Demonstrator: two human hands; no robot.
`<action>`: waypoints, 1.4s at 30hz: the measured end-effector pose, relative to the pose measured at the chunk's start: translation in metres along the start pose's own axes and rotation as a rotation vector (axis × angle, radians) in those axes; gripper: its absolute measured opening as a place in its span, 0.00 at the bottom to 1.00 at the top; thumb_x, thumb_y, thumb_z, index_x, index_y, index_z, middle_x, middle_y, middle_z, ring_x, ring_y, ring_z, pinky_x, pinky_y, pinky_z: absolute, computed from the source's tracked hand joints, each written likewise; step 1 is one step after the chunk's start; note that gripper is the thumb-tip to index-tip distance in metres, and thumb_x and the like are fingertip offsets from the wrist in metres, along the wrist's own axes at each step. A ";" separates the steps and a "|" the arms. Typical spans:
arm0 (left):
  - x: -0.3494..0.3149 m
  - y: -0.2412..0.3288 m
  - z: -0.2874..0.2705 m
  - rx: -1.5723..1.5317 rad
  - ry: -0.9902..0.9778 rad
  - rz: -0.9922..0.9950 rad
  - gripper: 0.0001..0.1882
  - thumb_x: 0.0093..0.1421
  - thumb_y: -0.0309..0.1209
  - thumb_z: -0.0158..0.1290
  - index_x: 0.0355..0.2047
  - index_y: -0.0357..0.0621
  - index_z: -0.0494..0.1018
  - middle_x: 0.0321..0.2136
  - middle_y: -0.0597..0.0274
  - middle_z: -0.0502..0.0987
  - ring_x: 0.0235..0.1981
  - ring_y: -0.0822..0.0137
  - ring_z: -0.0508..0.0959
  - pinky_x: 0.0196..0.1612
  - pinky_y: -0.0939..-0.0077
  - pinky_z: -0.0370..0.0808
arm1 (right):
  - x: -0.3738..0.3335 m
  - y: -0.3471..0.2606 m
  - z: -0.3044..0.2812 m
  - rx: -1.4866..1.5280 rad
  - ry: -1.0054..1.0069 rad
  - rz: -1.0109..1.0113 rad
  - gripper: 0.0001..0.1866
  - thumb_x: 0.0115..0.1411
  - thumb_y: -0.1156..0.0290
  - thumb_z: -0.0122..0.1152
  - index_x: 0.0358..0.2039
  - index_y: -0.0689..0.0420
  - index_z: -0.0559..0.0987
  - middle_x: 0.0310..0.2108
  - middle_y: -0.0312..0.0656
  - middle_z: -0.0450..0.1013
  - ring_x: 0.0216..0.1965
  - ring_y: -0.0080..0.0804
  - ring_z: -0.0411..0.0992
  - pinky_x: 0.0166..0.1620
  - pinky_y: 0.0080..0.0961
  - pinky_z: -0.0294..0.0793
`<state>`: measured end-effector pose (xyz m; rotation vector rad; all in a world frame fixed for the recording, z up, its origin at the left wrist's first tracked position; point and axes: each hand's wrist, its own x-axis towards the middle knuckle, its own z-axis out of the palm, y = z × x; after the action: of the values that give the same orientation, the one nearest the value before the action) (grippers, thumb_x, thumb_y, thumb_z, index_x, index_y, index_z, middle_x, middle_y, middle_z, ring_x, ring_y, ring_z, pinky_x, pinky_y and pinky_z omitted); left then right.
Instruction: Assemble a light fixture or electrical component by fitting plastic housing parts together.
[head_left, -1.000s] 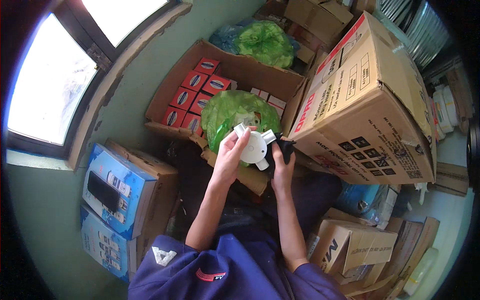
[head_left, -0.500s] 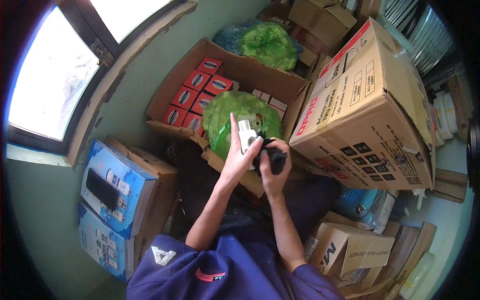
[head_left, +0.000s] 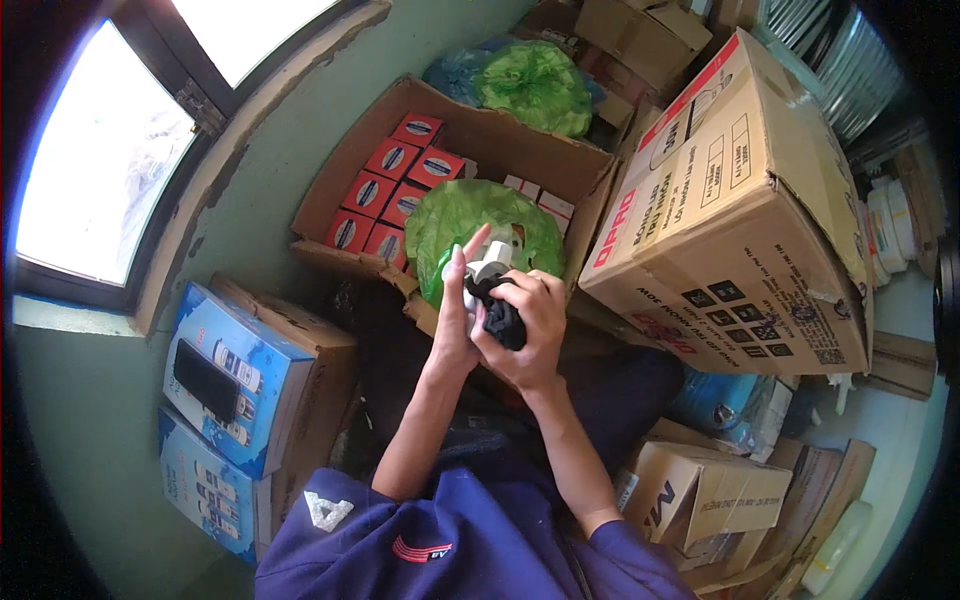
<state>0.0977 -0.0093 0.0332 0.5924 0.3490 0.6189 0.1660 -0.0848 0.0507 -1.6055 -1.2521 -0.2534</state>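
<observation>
My left hand (head_left: 452,338) grips a white plastic pipe fitting (head_left: 494,258), its index finger stretched out along the far side. A bunched black cloth (head_left: 505,325) is in my right hand (head_left: 537,335), pressed against the near part of the fitting and hiding it. Just beyond both hands lies an opened green plastic bag (head_left: 440,217), with whitish pieces partly showing inside. The bag rests in a large open cardboard box (head_left: 335,150), beside rows of small red boxes (head_left: 370,193).
A big cardboard carton (head_left: 680,220) stands at the right, with a smaller carton (head_left: 715,490) nearer. At the left, a black phone (head_left: 206,380) lies on a blue box (head_left: 275,365). Another tied green bag (head_left: 535,90) sits behind the open box. A window (head_left: 110,150) is at the far left.
The fitting has tilted to the right and come slightly nearer. My right hand and the cloth have shifted left, now wrapping closer around it, as my left hand turned.
</observation>
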 end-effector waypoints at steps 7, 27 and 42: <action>0.002 0.001 0.002 0.318 0.047 0.071 0.29 0.67 0.53 0.39 0.55 0.43 0.67 0.40 0.63 0.71 0.42 0.74 0.71 0.49 0.76 0.69 | 0.002 0.008 0.003 0.022 0.042 0.106 0.17 0.41 0.71 0.69 0.34 0.56 0.76 0.35 0.42 0.74 0.41 0.45 0.70 0.46 0.39 0.69; -0.001 0.014 -0.013 0.473 -0.045 0.106 0.22 0.68 0.45 0.44 0.49 0.38 0.67 0.41 0.62 0.72 0.43 0.75 0.70 0.49 0.78 0.67 | 0.028 0.001 -0.003 0.072 0.063 0.088 0.11 0.45 0.77 0.64 0.32 0.58 0.77 0.33 0.42 0.74 0.37 0.38 0.72 0.44 0.31 0.70; -0.006 0.010 -0.010 0.252 -0.005 -0.029 0.27 0.69 0.51 0.37 0.52 0.40 0.66 0.44 0.63 0.72 0.46 0.74 0.71 0.49 0.77 0.69 | 0.032 -0.003 -0.001 -0.011 0.076 0.064 0.10 0.45 0.79 0.64 0.30 0.57 0.76 0.32 0.40 0.75 0.36 0.39 0.71 0.44 0.33 0.68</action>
<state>0.0844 -0.0023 0.0321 0.8283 0.4336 0.5491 0.1776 -0.0674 0.0751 -1.6278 -1.1410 -0.2793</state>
